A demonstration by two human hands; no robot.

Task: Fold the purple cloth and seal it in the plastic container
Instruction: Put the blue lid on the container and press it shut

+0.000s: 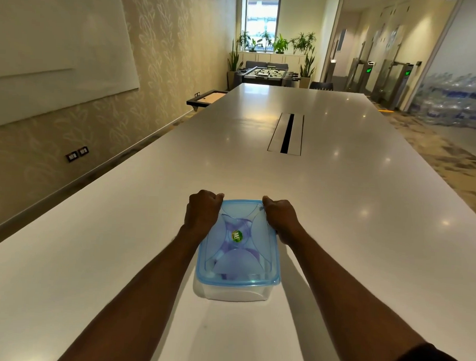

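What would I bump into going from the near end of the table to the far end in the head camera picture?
Plastic box with the blue lid and purple cloth inside → left hand and right hand at its far corners → cable slot → dark chair.

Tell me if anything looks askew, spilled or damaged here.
Nothing stands out. The blue lid sits level on the plastic container, purple cloth inside, left hand and right hand on its far corners.
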